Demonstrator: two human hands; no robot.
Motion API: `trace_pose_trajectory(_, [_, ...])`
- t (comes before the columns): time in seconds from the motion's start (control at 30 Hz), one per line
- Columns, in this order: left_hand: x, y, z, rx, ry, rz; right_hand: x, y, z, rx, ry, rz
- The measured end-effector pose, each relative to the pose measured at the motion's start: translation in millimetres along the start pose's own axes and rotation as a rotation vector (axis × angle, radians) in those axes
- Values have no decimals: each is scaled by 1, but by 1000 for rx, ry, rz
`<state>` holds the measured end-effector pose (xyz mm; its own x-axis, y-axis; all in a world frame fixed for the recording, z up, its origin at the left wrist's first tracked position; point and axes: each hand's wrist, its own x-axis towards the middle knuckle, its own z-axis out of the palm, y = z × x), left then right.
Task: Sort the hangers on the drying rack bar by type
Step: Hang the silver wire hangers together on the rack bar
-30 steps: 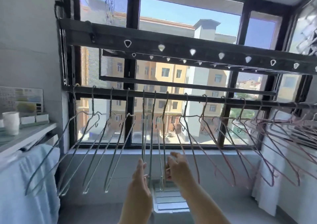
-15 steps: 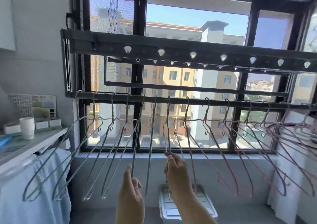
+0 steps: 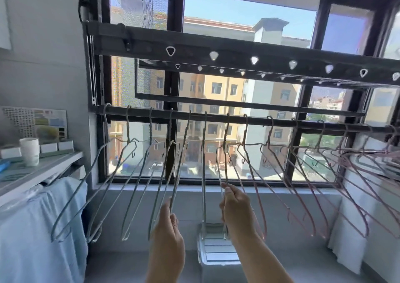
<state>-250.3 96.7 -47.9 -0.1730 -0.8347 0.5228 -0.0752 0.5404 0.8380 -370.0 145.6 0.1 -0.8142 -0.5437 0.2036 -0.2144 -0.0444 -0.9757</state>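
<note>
While both hands pinch hanger wires low down, the step looks to be closing up the silver group along the drying rack bar (image 3: 216, 118). The left hand (image 3: 167, 226) nips the lower wire of a silver hanger (image 3: 179, 163) between thumb and fingertips. The hanger's hook sits on the bar just right of the other silver hangers (image 3: 108, 196), which lean towards the bar's left end. The right hand (image 3: 237, 209) pinches the wire of a second hanger (image 3: 224, 165) in the same way. That one hooks on where the silver run meets the pink hangers (image 3: 313, 196), which fill the bar out to its right end. Against the bright window its colour is hard to read, though it is probably silver.

A pull from this low down will likely swing a hanger rather than shift its hook. It would go better to lift a little, take the weight off the hook, and then walk it along the bar. Each hanger should stay turned edge-on, since the small notches at the shoulders could catch a neighbour. One loose hanger (image 3: 203, 174) hangs between the two that are held, so they should not be crossed over it.
</note>
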Motion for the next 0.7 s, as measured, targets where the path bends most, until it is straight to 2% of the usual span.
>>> trace_pose_trajectory(0.1, [-4, 1, 2, 8, -15, 4, -4, -6, -7, -125, -52, -2])
trace_pose_trajectory(0.17, [-7, 3, 3, 8, -27, 20, -9, -9, -11, -352, -90, -47])
trace_pose_trajectory(0.23, [-8, 5, 5, -13, -29, 44, -20, -17, -12, -695, -6, -234])
trace_pose_trajectory(0.3, [-8, 7, 10, -9, -22, 65, -31, -26, -8, -752, 48, -507])
trace_pose_trajectory(0.33, [-8, 7, 12, -2, -15, 64, -33, -28, -3, -740, 1, -541])
trace_pose_trajectory(0.37, [-8, 8, 14, -2, -15, 46, -34, -29, 2, -729, -64, -520])
trace_pose_trajectory(0.5, [-11, 11, 15, 14, -48, -57, -26, -24, 24, -693, -302, -181])
trace_pose_trajectory(0.57, [-12, 14, 14, 14, -67, -86, -21, -18, 31, -586, -339, -79])
trace_pose_trajectory(0.7, [-13, 18, 15, -7, -79, -123, -19, -6, 33, -406, -288, -82])
